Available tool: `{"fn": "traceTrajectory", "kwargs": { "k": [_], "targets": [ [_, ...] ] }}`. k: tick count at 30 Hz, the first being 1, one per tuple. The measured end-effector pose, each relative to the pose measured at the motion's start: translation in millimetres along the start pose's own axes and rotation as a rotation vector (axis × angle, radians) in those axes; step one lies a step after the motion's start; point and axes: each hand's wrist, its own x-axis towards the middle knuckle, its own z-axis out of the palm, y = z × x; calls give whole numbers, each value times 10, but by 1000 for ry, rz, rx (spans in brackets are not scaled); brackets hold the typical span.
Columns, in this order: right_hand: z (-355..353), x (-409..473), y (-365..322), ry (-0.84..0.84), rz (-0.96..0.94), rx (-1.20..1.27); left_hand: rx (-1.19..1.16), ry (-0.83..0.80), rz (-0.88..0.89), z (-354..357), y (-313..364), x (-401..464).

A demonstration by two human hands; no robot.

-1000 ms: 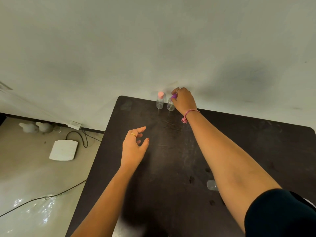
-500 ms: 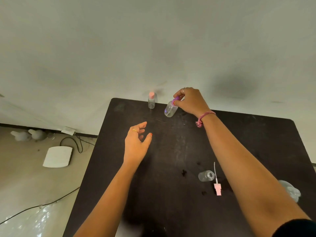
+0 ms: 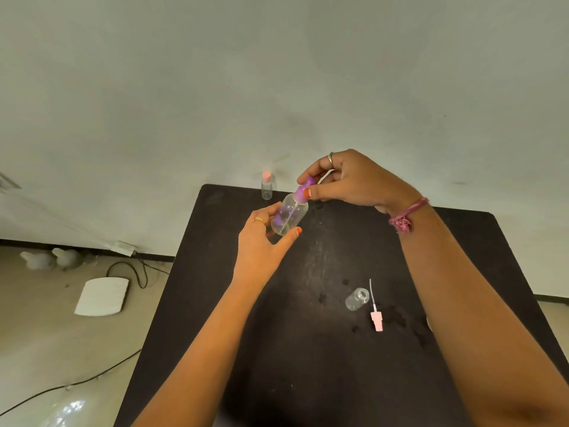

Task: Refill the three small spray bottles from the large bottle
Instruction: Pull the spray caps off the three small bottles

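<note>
Presently, mid-frame above the counter [image 3: 308, 349]: left hand [image 3: 261, 245] cradles the purple-capped bottle [image 3: 289, 217], right hand [image 3: 351, 181] pinches its cap [image 3: 303, 189]. Risk: loose left grip lets the bottle slip while unscrewing.

Small spray bottles: three. One with a purple top [image 3: 290, 217] is off the table, one with a pink top [image 3: 267, 187] stands at the far edge, and one uncapped bottle [image 3: 357, 299] lies on its side. Loose spray heads: one, pink [image 3: 376, 318], beside the uncapped bottle. Tables: one, dark [image 3: 308, 349]. Hands: two, a left hand [image 3: 261, 241] and a right hand [image 3: 348, 181]. Rings: two, one per hand. Wrist bands: one [image 3: 406, 214]. On the floor: one white flat device [image 3: 103, 296] and two pale rounded objects [image 3: 50, 258].
</note>
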Motion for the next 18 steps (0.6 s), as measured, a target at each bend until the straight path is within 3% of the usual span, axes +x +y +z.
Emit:
{"fn": "traceTrajectory", "kwargs": {
  "k": [8,18],
  "targets": [
    [54,-237,-224,-36,-21,-298,0,73,40,-178,224,-281],
    [4,-481,-322,-99,-101,-395,-1,15,-18,-249,381,-459]
  ]
}}
